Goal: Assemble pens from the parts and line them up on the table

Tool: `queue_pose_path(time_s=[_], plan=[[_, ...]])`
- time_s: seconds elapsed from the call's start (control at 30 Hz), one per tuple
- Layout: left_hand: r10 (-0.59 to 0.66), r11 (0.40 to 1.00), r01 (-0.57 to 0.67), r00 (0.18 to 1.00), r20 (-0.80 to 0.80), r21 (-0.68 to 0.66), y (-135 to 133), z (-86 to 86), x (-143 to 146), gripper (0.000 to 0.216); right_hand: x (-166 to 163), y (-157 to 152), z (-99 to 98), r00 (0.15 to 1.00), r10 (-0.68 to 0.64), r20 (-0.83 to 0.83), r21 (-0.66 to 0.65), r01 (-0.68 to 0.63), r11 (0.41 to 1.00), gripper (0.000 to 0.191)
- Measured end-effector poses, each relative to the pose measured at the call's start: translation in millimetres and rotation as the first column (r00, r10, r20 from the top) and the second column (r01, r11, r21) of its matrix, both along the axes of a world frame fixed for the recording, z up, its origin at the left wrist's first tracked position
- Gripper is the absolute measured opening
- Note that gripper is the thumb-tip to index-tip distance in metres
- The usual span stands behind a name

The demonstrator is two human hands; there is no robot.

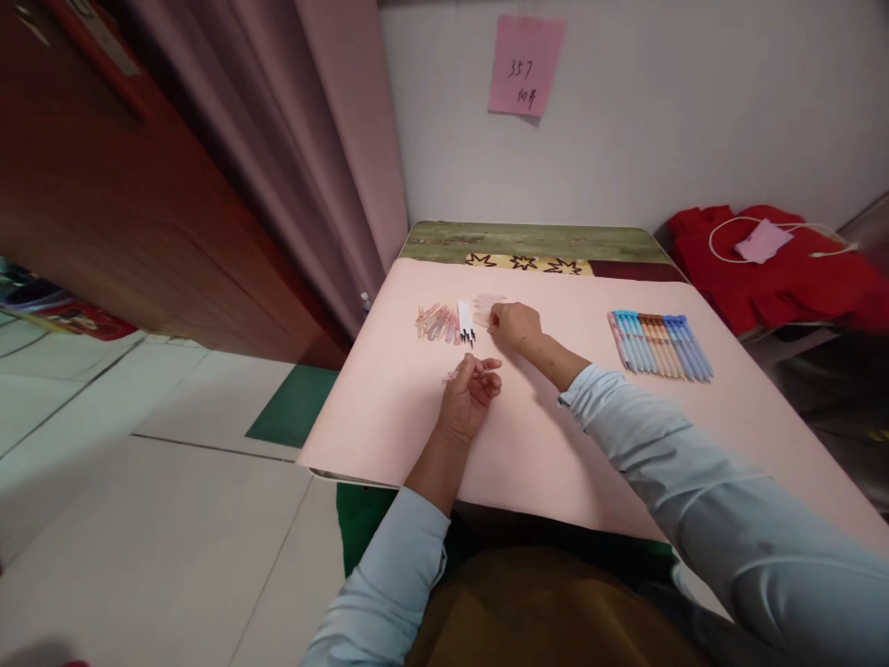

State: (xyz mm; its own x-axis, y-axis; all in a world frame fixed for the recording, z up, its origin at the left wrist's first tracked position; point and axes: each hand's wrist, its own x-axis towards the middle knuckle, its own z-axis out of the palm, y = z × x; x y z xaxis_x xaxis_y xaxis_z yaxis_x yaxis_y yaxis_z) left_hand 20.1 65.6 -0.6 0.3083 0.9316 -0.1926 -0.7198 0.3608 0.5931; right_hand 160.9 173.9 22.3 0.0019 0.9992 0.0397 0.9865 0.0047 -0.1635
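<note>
My left hand (467, 403), palm up above the near part of the pink-covered table, is closed on a slim, pale pink pen part (450, 377) that runs across its fingers. Farther off, my right hand (519, 326) reaches down with bent fingertips at a small group of whitish, translucent pen parts (490, 301). Whatever its fingertips pinch is hidden. Just left of that group lie several white refills (465, 318) with black tips. Beside them is a loose heap of pinkish and clear pen pieces (437, 322).
A neat row of pens (659, 346) in blue, tan and violet lies at the right. Red cloth (770, 269) with a white cable is beyond the table's right edge. A pink note (526, 65) hangs on the wall; a curtain (347, 120) and wooden furniture (173, 213) stand left.
</note>
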Motion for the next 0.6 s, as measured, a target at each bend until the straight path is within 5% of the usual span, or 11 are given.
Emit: queue_pose_path(time_s=[0.13,0.27,0.43,0.6], plan=[[0.018,1.000,-0.018,1.000,-0.006,0.025,-1,-1.6,-1,0.026,7,-18,4.6,0.999,0.031,-0.012,0.042,-0.031,0.999,0.028],[0.009,0.997,-0.007,1.000,-0.023,0.080,-1,-3.1,-1,0.024,58,-57,6.5,0.985,0.051,-0.166,0.148,-0.026,0.989,0.022],[-0.027,0.997,0.031,0.999,-0.045,0.074,1,-4.3,2,0.022,126,-104,10.1,0.923,-0.179,-0.342,0.095,0.223,0.970,0.009],[-0.037,0.999,0.036,0.999,0.024,0.035,6,-2.1,3,0.017,117,-113,13.0,0.945,-0.127,-0.303,0.079,0.157,0.984,0.014]])
